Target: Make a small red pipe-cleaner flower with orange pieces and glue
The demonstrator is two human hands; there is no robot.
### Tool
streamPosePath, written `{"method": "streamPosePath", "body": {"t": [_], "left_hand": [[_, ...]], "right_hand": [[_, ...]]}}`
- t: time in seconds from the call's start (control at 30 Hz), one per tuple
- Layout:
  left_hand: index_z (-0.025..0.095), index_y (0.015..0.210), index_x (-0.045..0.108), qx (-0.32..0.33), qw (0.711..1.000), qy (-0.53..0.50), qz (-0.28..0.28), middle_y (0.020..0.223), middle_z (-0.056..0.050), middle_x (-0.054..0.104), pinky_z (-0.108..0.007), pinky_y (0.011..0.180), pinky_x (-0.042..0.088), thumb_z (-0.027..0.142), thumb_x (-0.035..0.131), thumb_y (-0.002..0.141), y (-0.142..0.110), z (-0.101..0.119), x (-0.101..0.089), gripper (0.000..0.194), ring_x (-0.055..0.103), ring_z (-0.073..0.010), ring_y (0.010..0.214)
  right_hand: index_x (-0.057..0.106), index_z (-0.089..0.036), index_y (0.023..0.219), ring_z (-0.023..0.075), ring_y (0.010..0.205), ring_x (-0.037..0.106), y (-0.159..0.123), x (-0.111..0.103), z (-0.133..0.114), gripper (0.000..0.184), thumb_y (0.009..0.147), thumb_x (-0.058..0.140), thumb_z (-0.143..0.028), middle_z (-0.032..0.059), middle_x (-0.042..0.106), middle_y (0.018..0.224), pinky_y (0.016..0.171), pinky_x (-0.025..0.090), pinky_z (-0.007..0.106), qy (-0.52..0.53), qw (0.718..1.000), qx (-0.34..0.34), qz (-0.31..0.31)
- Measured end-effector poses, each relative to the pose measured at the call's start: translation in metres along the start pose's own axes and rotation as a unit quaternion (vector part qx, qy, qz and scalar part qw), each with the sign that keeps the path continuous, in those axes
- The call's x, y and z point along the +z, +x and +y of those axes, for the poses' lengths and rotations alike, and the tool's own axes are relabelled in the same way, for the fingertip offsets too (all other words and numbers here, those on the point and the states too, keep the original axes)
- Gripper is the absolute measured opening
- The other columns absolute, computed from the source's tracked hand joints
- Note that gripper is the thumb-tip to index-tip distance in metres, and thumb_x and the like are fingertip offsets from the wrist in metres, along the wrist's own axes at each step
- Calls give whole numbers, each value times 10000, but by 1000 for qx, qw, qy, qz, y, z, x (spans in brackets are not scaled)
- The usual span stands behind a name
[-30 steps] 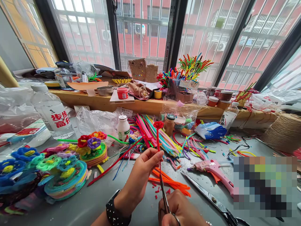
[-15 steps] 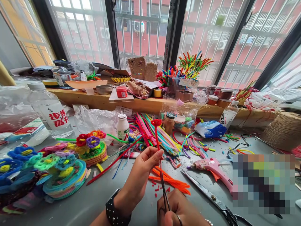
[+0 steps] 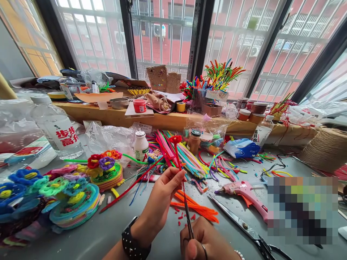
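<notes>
fuzzy red stem (image 3: 178, 157), metal scissors (image 3: 188, 216), ledge (image 3: 162, 121) perhaps wooden

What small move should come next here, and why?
Probably a light snip at the red stem: the left hand pinches it, the right hand holds scissors with their tips at its thin lower part, and red scraps lie on the table below.

Left hand (image 3: 165, 195), lower centre of frame: thumb and forefinger pinched, other fingers curled, forearm (image 3: 116, 250) slanting up from bottom edge; right hand (image 3: 203, 236), bottom centre-right: fingers curled fist-like, thumb nearest viewer
</notes>
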State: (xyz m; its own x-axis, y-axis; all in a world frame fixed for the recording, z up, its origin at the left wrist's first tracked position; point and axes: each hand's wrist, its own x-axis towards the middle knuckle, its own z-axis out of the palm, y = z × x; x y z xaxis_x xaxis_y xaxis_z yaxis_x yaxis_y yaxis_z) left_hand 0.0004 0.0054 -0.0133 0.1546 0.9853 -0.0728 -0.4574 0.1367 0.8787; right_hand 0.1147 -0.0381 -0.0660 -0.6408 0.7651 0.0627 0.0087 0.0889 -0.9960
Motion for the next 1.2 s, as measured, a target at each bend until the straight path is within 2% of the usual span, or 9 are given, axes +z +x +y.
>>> {"method": "streamPosePath", "body": {"t": [0.33,0.6,0.83,1.2], "left_hand": [[160,624,502,-21,1000,14,-18,594,44,491,-175,541,318,268,622,655,-2,0,1,165,384,-52,528],[157,620,509,-17,999,30,-18,591,42,467,-181,549,322,257,617,659,-4,1,3,152,378,-58,543],[155,619,517,-14,1000,14,-5,596,40,483,-178,541,324,258,629,644,-3,2,5,153,389,-59,538],[161,634,513,-12,1000,1,-12,599,44,493,-176,553,323,246,624,656,-2,1,3,142,394,-53,536]], "right_hand": [[431,-126,420,52,400,378,-2,-3,3,666,581,320,-763,-14,382,416,363,235,171,14,999,-33,-23],[425,-123,386,40,359,350,0,-4,1,667,584,342,-755,-21,360,374,332,203,169,13,999,-33,-7],[349,-136,346,20,337,292,1,-2,-1,670,530,354,-780,-35,332,357,314,173,168,-15,999,21,23],[387,-130,334,16,316,291,1,-1,-3,662,553,380,-755,-40,318,336,305,188,161,-28,999,23,33]]}}
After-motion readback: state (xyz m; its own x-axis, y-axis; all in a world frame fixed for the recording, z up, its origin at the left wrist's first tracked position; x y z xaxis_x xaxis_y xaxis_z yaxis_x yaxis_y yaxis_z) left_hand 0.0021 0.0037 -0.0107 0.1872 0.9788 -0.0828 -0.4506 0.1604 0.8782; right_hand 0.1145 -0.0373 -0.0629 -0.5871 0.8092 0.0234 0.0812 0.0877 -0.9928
